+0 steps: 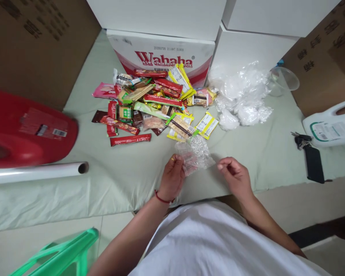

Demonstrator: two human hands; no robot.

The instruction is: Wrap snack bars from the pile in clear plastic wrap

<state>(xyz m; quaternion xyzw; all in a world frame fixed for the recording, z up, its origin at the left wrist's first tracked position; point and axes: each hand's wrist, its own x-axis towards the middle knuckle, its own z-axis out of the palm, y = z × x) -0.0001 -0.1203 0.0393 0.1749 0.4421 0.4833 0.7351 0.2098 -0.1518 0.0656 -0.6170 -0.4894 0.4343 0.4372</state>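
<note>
My left hand [174, 174] pinches the left edge of a clear, crinkled plastic bag [199, 155] just above the front of the cloth. Something reddish shows through its lower part, too blurred to name. To the right of the bag, my right hand [236, 176] is closed, thumb against curled fingers, a small gap from the bag's corner. Whether it grips anything there is hidden. Just beyond the bag lies a heap of wrapped snacks, among them a red snack bar [130, 140], a yellow-and-white packet [207, 125] and a wafer packet with green ends [181, 126].
Crumpled clear bags [241, 96] lie right of the snacks, beside a clear plastic cup [284, 80]. A Wahaha carton [166, 46] stands behind. A red jug [28, 126] and a white roll [37, 172] are left; a white bottle [330, 122] and keys [301, 140] right.
</note>
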